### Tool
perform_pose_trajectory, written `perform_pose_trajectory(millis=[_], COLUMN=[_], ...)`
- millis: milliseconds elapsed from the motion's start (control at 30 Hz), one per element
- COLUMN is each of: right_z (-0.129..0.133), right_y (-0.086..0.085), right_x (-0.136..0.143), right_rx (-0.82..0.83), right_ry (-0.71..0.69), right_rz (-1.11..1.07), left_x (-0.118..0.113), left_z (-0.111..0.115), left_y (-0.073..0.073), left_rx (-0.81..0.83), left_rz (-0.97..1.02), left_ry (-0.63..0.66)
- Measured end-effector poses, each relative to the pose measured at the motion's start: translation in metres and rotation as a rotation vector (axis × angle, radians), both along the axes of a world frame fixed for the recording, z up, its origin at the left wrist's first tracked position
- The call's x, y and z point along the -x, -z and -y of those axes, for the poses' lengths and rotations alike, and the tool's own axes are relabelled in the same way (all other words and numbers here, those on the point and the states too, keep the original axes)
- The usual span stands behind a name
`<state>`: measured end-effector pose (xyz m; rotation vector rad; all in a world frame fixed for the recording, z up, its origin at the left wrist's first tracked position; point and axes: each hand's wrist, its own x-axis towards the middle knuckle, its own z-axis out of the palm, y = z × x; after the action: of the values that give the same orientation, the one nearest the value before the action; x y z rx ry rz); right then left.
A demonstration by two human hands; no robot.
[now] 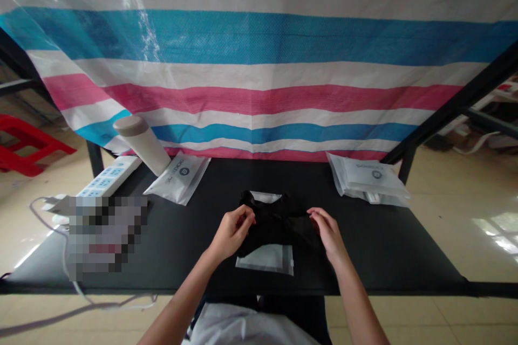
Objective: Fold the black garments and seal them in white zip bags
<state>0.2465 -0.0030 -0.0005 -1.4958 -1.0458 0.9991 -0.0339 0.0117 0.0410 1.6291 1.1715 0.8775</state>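
A black piece of thin fabric (269,226), perhaps a small garment, is spread in front of me on the black table. My left hand (233,230) is closed in a pinch on its left edge. On the other side my right hand (328,233) pinches the fabric's right edge between thumb and fingers. Under the fabric lies a frosted white zip bag (267,260); its near end and a strip of its far end show, while the middle is covered. The fabric's exact kind cannot be made out.
Printed white packets lie at the back left (178,178) and back right (370,175). A white bottle (148,148) leans beside a power strip (109,178) with a cable. A blurred item (109,237) lies at left. Striped sheeting (259,75) hangs behind the table (186,259).
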Motion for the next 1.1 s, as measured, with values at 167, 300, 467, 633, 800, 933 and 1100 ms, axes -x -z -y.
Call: perform_pose_trajectory(millis=[167,300,467,633,800,933,1100], right_z=[-0.002,0.002,0.002,0.000,-0.003,-0.010,-0.016], right_y=[0.004,0.001,-0.006,-0.007,-0.003,0.002,-0.001], right_x=[0.002,0.000,-0.003,0.007,0.017,0.021,0.024], right_rx=[0.049,0.142,0.053,0.082,0.047,-0.075,-0.095], right_ry=[-0.119,-0.162,-0.363,-0.407,-0.417,-0.375,-0.409], right_rz=[0.189,0.237,0.031,0.027,0.308,0.582,0.848], left_x=[-0.007,-0.005,-0.002,-0.005,-0.007,-0.009,-0.011], left_z=[-0.001,-0.001,-0.003,0.001,-0.002,-0.012,-0.024], left_y=[0.005,0.007,0.010,0.020,0.029,0.034,0.036], left_rx=[-0.043,-0.175,-0.245,-0.279,-0.303,-0.343,-0.328], left_rz=[-0.184,-0.345,-0.357,-0.583,-0.721,-0.671,-0.451], left_ry=[0.019,-0.048,-0.011,0.036,0.069,0.023,-0.062])
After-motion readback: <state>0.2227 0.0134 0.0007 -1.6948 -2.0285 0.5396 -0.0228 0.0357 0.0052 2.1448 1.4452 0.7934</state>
